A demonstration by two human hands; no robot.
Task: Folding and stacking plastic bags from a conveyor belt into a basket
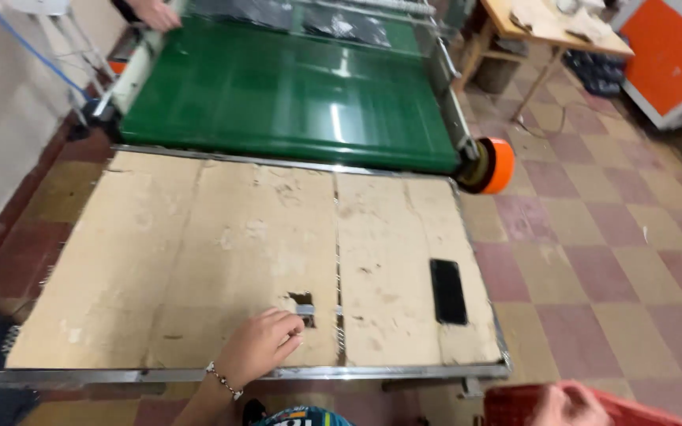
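Item one, my left hand (pixel 260 345): fingers curled together and pressed down on the cardboard sheet (pixel 199 260), fingertips (pixel 292 325) just touching the near-left edge of a small ragged hole (pixel 303 304) torn in it; a beaded bracelet (pixel 222 380) sits at the wrist. Nothing is gripped that I can see. Item two, the hole: it lies directly ahead and slightly right of those fingertips, beside the seam (pixel 337 268) that runs away from me across the board, with a pale strip at its lower edge, possibly tape, too small to identify. Item three, a dark flat phone (pixel 447 291): lying on the same sheet well to the right of the left hand, long axis pointing away from me. Item four, my right hand (pixel 562 404): cut off by the bottom edge of the view, resting at the rim of a red crate (pixel 515 406); I cannot tell how its fingers are set. Item five, the metal-framed table (pixel 278 372) under the cardboard. Item six, a green conveyor belt (pixel 278 95) beyond, with an orange roller end (pixel 500 164). Item seven, another person's hand (pixel 155 13) at the belt's far-left corner, mostly out of frame.
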